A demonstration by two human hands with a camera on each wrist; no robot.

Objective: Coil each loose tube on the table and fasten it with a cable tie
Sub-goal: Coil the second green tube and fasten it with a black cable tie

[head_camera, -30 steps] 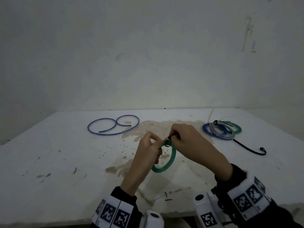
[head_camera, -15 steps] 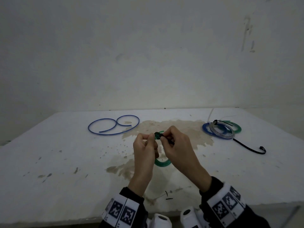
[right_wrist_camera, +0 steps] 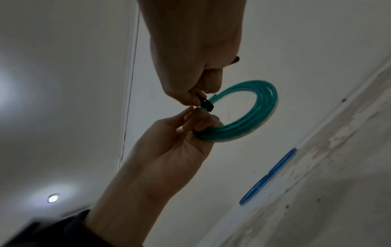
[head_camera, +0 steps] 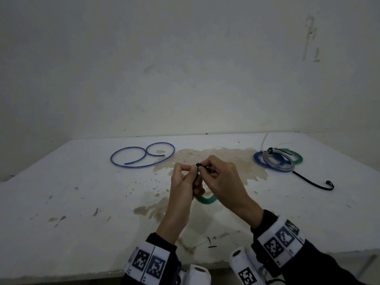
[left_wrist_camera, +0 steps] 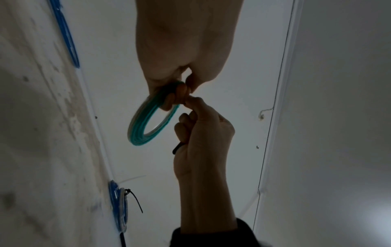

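I hold a coiled green tube [head_camera: 205, 200] [left_wrist_camera: 143, 127] [right_wrist_camera: 256, 113] upright above the middle of the table [head_camera: 61, 202]. My left hand [head_camera: 186, 182] [right_wrist_camera: 190, 128] grips one side of the coil with curled fingers. A black cable tie [head_camera: 205, 168] [right_wrist_camera: 204, 102] is looped round the coil near its top. My right hand [head_camera: 218, 175] [left_wrist_camera: 196, 120] pinches that tie, and its tail end [left_wrist_camera: 176, 149] sticks out past the palm. A loose blue tube [head_camera: 141, 154] lies uncoiled at the far left.
At the far right lies a pile of tied coils [head_camera: 276, 161], blue, grey and green. A spare black cable tie [head_camera: 312, 183] lies just in front of them. Small black offcuts [head_camera: 210, 243] rest near the front edge. A brown stain [head_camera: 216, 157] marks the table's middle.
Both hands have drawn in closer together and shifted a little left and away from me. The coil has turned more edge-on, so less of it shows below the hands.
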